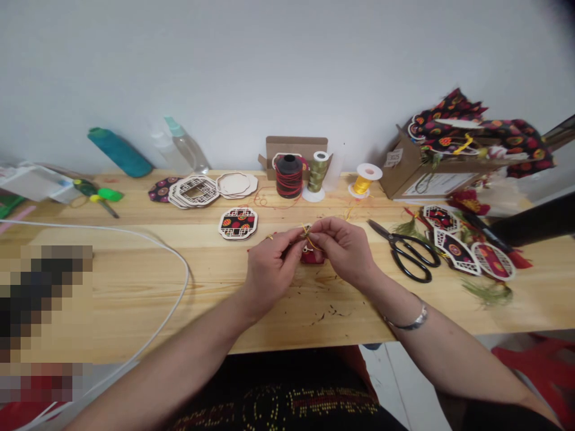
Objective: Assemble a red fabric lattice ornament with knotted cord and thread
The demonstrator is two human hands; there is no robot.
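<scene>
Over the middle of the table, my left hand (272, 260) and my right hand (344, 248) meet, their fingertips pinched together on a thin yellow cord (307, 230). Below the cord is a small ornament with dark red fabric (311, 257), partly covered by my fingers. Its lower part shows between my hands; whether it rests on the table I cannot tell. Left of my hands lies a finished-looking ornament (238, 224), patterned fabric in a pale cut-out frame. Black-handled scissors (411, 254) lie to the right of my right hand, blades pointing back left.
Behind my hands stand a red thread spool (289, 179), a green cord spool (318, 176) and a yellow cord spool (365, 181). Stacked frames (196, 191) lie back left. Several ornaments (458, 251) and a fabric-filled box (426, 173) are at right. A white cable (179, 251) crosses the left.
</scene>
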